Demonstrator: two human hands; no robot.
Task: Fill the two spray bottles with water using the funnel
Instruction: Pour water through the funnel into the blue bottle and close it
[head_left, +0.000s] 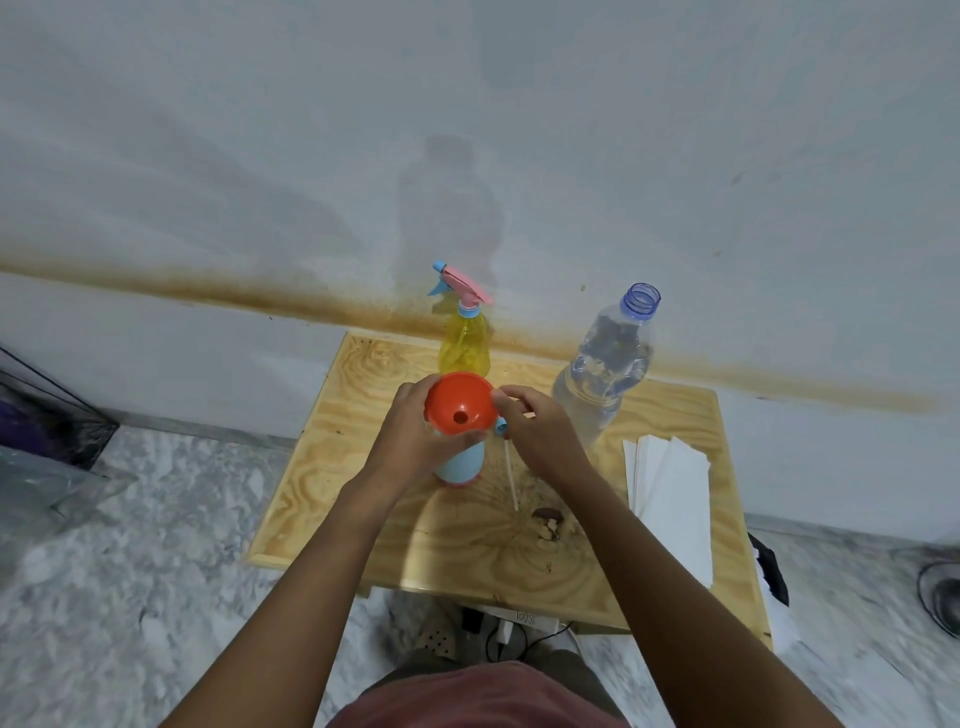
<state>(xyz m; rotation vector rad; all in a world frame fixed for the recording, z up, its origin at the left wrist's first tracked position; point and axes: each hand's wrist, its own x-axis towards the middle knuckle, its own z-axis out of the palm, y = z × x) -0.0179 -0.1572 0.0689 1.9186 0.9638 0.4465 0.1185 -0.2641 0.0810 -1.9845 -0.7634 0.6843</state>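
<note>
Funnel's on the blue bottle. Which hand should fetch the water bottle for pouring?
Probably right. The right hand is nearer the open water bottle, while the left hand grips the blue spray bottle under the funnel.

Upper garment (467, 699): dull reddish-pink cloth, plain, recorded at the lower edge of the view. Lower garment (561, 667): dark olive-brown cloth, noted just above it. Footwear (434, 636): one pale beige shoe, dotted with small holes, blurred; its type could not be told. Left forearm (306, 566) and right forearm (685, 582): were seen uncovered. Left grip (410, 441) and right grip (543, 439): were recorded bare.
</note>
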